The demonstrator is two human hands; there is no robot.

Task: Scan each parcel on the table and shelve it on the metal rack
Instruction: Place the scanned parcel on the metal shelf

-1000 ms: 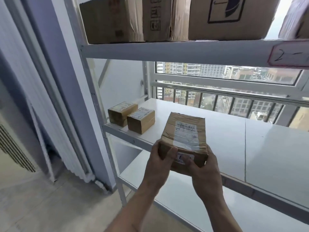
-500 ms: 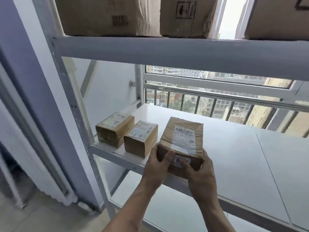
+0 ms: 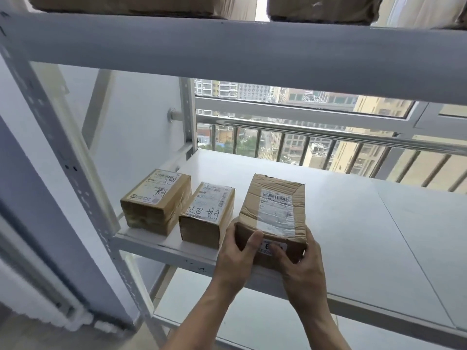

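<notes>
A white metal rack point(image 3: 252, 54) stands before a barred window point(image 3: 303, 145), large cartons point(image 3: 121, 6) on its upper shelf. On the middle shelf point(image 3: 366, 223), two labelled parcels point(image 3: 156, 200) point(image 3: 207, 214) sit at the front left corner. Just beside them, the left hand point(image 3: 236, 258) and right hand point(image 3: 300, 263) both grasp a taped cardboard parcel point(image 3: 274, 213) at the front edge.

You have one view only, from the camera on your head. It looks forward and down into the rack point(image 3: 252, 49), close enough that the middle shelf point(image 3: 353, 223) fills the frame. It faces the window point(image 3: 303, 107) behind, and your forearms enter from the bottom edge.
</notes>
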